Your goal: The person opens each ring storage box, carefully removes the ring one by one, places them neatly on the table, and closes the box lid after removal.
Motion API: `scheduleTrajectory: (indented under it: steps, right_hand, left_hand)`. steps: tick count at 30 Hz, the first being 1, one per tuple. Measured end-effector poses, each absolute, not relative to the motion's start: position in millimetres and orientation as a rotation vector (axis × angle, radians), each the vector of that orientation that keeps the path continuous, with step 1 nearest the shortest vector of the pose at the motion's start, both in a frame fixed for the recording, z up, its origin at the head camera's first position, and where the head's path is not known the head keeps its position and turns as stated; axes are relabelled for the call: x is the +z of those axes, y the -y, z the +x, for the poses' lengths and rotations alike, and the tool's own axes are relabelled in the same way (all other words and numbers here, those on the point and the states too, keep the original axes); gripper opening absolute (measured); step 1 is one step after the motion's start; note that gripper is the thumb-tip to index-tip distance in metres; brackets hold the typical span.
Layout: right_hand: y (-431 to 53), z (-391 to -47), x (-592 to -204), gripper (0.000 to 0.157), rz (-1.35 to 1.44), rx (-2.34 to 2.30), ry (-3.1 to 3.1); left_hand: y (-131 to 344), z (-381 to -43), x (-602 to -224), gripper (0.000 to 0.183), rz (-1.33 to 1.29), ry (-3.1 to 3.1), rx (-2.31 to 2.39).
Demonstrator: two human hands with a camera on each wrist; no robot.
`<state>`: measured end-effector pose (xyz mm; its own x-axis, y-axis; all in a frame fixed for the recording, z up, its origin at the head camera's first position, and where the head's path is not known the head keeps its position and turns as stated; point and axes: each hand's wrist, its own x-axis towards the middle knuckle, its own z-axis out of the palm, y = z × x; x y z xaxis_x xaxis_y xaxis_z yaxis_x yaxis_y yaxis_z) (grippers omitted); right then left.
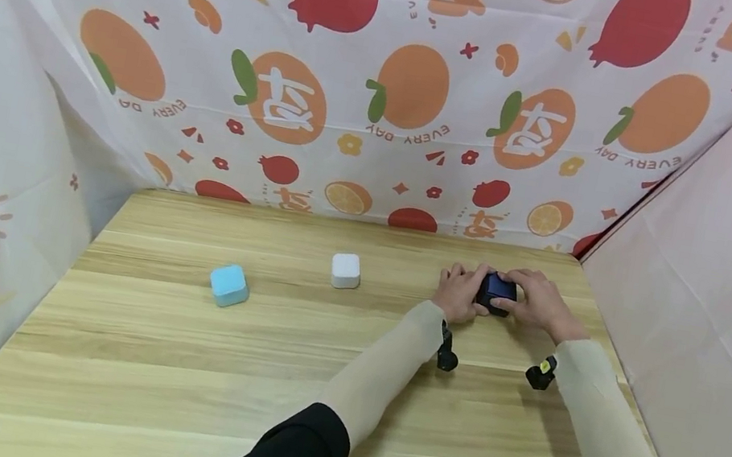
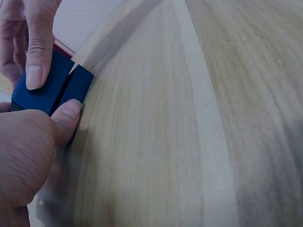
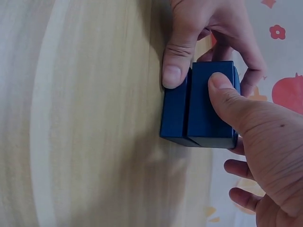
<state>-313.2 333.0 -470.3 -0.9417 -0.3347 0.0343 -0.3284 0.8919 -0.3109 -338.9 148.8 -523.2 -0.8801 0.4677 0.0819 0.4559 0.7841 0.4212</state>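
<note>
A small dark blue box [image 1: 501,287] stands near the back right of the wooden table, held between both hands. In the right wrist view it has a wide part [image 3: 203,113] and a narrower part [image 3: 173,113], with a dark gap between them. The left hand [image 1: 459,292] grips the box from the left, its thumb on the narrower part. From the other side the right hand [image 1: 539,302] holds the wide part, thumb flat on its face. Fingers behind the box are partly hidden.
On the table [image 1: 198,387], a white rounded cube [image 1: 346,271] lies left of the hands, and a light blue cube [image 1: 229,285] lies farther left. A fruit-print cloth [image 1: 378,157] hangs along the back edge. Pale cloths hang at both sides.
</note>
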Motion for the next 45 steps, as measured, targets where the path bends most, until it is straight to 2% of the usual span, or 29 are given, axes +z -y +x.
scheduleTrajectory:
  steps: [27,45]
  right_hand:
    - [-333.4,-324.1,-456.7,0.057,-0.542,-0.428,-2.968]
    - [-332.7,-333.3,-439.8,0.059,-0.422,-0.478,-2.789]
  left_hand:
    - [-145.1,-344.1,-519.8,0.084,0.754,-2.912,0.726]
    - [-144.3,-343.9,-516.5,0.089,0.700,-2.848,0.797]
